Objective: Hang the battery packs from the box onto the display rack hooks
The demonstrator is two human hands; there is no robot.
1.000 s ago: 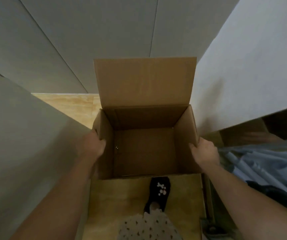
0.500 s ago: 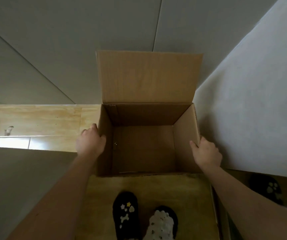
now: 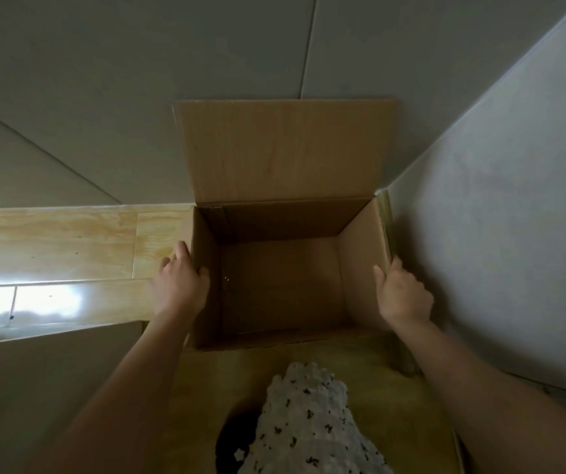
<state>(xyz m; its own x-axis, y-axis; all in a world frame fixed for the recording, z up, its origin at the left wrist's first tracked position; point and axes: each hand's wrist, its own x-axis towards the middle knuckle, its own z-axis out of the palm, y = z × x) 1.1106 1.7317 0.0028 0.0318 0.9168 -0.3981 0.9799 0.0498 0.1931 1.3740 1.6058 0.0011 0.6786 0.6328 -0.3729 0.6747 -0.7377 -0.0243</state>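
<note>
Head view, steeply down, close.

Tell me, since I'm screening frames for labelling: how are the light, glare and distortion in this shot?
Head view: dim overall; the cardboard box interior is shadowed. Head view: blown-out glare on the wood floor at left. Head view: wide-angle bending of wall lines. Head view: left hand and right hand slightly soft.

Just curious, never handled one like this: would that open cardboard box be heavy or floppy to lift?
Probably light: the cardboard box looks empty inside. Its thin walls may flex where the left hand and right hand hold them. The upright far flap would likely wobble.
</note>
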